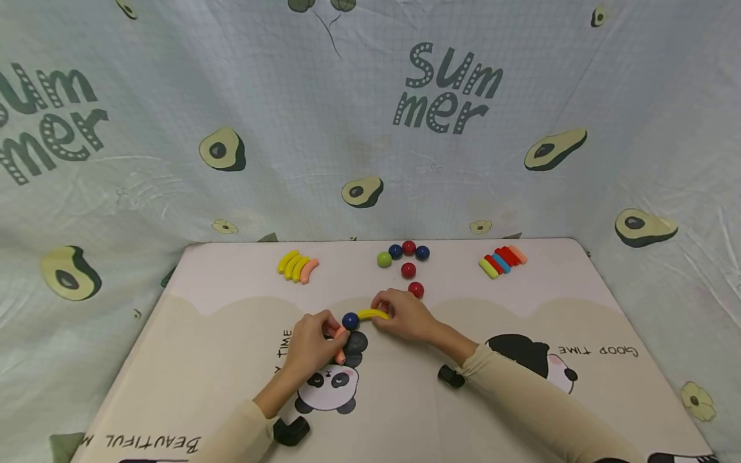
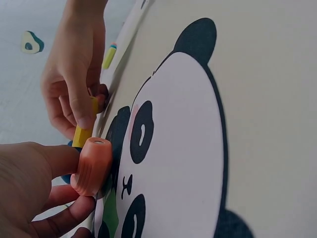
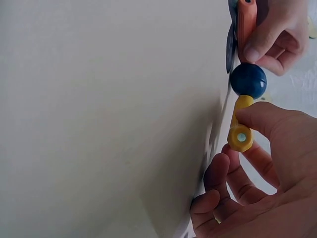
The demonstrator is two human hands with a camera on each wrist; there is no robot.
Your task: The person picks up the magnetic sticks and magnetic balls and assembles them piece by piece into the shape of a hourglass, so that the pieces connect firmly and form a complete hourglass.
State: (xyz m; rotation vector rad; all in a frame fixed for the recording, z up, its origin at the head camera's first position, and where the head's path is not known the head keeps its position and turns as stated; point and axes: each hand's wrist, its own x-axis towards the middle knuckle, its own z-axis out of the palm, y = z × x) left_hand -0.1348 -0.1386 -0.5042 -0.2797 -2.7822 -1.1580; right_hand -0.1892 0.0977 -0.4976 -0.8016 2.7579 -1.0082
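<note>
In the head view my left hand pinches an orange curved rod between thumb and fingers. My right hand grips a yellow curved rod near its right end. Between the two rods sits a dark blue ball, with an end of each rod against it. In the right wrist view the yellow rod points its free end, with a pale round tip, toward the camera, and the blue ball is at its other end. The orange rod's free end faces the left wrist camera.
Yellow curved rods and an orange one lie at the back left. Red balls, blue balls and a green ball are at the back middle. Short coloured rods lie back right on the printed tabletop.
</note>
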